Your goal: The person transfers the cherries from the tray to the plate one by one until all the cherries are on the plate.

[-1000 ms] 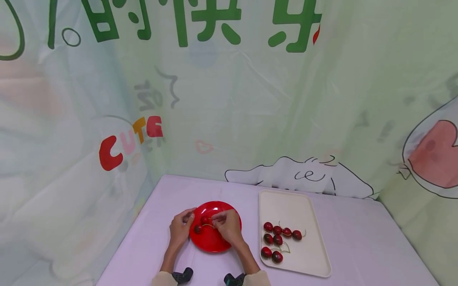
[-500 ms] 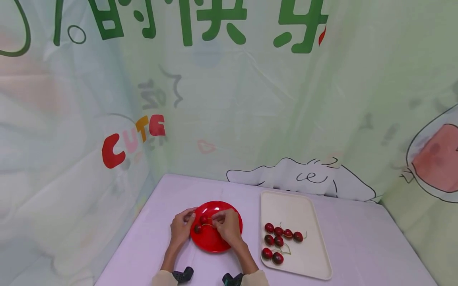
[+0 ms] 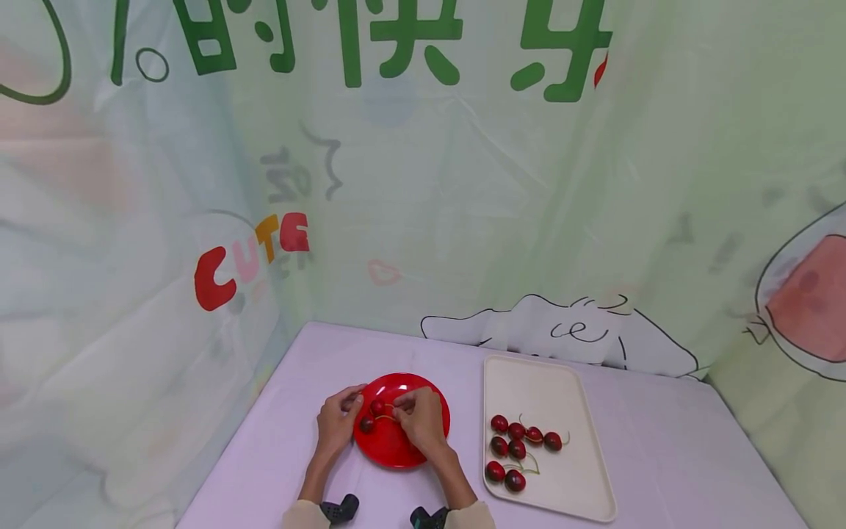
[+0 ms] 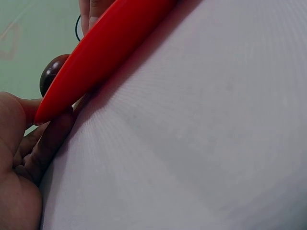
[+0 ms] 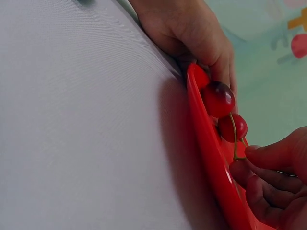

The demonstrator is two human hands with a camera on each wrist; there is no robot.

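Note:
A red plate lies on the table, its left rim between the thumb and curled fingers of the left hand. On the plate's left part are two cherries, one dark and one brighter red. Over the plate, the right hand pinches the cherry stems between thumb and fingertips. The right wrist view has both cherries inside the rim, with a green stem running to the right fingertips. In the left wrist view, the plate hides most of one dark cherry.
To the right of the plate, a cream tray holds several cherries in its left half, some with stems. A printed cloth hangs behind and left of the lilac table.
The head view has shifted slightly, so the scene sits a little further right and lower. Both hands and the cherries keep nearly the same places on the plate.

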